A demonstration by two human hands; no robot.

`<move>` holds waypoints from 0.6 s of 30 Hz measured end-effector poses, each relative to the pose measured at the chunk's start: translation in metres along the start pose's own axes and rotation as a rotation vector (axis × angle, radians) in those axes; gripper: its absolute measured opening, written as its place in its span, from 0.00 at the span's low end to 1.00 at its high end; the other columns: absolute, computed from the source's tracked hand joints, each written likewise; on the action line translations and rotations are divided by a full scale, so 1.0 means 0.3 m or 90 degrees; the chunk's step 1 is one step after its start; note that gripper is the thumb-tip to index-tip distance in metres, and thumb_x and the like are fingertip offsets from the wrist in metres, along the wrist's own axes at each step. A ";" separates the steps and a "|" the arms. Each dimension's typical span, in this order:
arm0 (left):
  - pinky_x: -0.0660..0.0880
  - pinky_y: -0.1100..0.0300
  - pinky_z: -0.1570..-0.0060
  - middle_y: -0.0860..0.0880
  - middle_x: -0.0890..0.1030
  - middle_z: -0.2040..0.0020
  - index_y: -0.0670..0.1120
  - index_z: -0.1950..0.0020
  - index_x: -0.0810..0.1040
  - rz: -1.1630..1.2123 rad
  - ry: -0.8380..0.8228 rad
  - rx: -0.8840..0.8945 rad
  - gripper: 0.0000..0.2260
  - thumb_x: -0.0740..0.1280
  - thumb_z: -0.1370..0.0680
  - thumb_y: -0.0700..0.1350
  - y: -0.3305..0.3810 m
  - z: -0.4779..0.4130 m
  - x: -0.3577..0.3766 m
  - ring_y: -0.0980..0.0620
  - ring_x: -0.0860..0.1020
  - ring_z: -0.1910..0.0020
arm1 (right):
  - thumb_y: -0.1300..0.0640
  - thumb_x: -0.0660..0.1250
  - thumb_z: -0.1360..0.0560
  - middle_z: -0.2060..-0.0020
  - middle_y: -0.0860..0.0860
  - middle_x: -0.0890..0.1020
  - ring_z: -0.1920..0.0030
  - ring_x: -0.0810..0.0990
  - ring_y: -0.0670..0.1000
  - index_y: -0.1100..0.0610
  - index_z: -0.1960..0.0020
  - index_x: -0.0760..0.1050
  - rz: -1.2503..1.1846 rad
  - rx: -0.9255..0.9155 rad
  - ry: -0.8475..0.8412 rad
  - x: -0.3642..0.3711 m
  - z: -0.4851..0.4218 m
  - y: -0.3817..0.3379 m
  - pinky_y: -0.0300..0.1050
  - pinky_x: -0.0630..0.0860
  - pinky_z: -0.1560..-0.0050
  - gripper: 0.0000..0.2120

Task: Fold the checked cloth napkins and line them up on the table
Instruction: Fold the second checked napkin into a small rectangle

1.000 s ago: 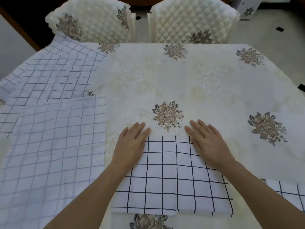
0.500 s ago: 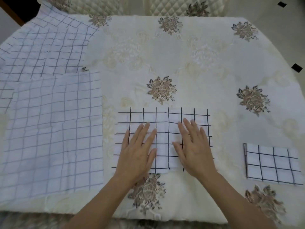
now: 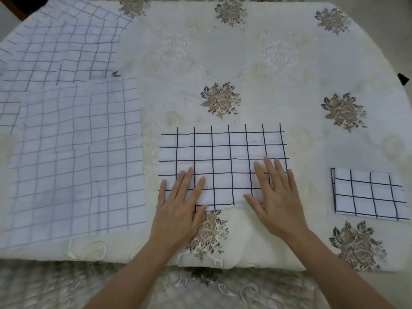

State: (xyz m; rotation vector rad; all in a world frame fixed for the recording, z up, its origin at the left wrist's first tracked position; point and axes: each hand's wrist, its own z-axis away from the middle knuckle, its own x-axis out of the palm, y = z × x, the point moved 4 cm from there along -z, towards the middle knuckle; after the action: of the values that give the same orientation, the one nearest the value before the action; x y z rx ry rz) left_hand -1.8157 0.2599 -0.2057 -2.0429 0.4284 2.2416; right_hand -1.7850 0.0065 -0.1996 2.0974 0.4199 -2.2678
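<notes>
Since half a second ago my left grip [image 3: 178, 208] and right grip [image 3: 276, 197] have slid apart toward the near corners of the half-folded napkin [image 3: 223, 152]. I see the surface [image 3: 278, 70] stretching away beyond both grips. Left of the left grip lies a big unfolded napkin [image 3: 73, 157], overlapping a second unfolded napkin [image 3: 55, 47] behind it. The half-folded napkin lies flat under both grips, which press on it with fingers straight and spread, clasping nothing. Right of the right grip, apart, sits a small folded napkin [image 3: 367, 192].
</notes>
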 end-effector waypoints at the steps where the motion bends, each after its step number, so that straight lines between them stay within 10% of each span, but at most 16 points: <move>1: 0.53 0.38 0.24 0.48 0.49 0.18 0.53 0.18 0.53 0.006 0.000 0.013 0.28 0.51 0.17 0.60 0.012 0.001 -0.003 0.49 0.48 0.19 | 0.33 0.45 0.19 0.19 0.53 0.51 0.19 0.47 0.55 0.52 0.18 0.49 0.008 -0.027 0.004 -0.002 0.008 -0.019 0.61 0.50 0.21 0.36; 9: 0.64 0.39 0.29 0.47 0.71 0.26 0.49 0.35 0.78 0.050 0.122 0.204 0.16 0.67 0.20 0.54 0.088 -0.029 -0.043 0.46 0.70 0.28 | 0.48 0.68 0.21 0.25 0.56 0.68 0.23 0.64 0.56 0.56 0.29 0.74 -0.098 -0.223 0.138 -0.012 0.044 -0.107 0.66 0.62 0.27 0.23; 18: 0.72 0.43 0.35 0.51 0.81 0.36 0.47 0.43 0.83 0.138 0.191 0.249 0.08 0.67 0.19 0.48 0.094 -0.013 -0.003 0.49 0.76 0.33 | 0.52 0.70 0.21 0.29 0.54 0.74 0.27 0.71 0.57 0.51 0.39 0.82 -0.112 -0.242 0.171 0.037 0.092 -0.075 0.65 0.66 0.29 0.12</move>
State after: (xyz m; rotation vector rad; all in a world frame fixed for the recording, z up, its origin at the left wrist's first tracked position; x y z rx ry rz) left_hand -1.8186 0.2322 -0.2008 -2.1947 1.0633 1.7574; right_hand -1.8176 0.0240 -0.2048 2.2282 0.9934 -1.7935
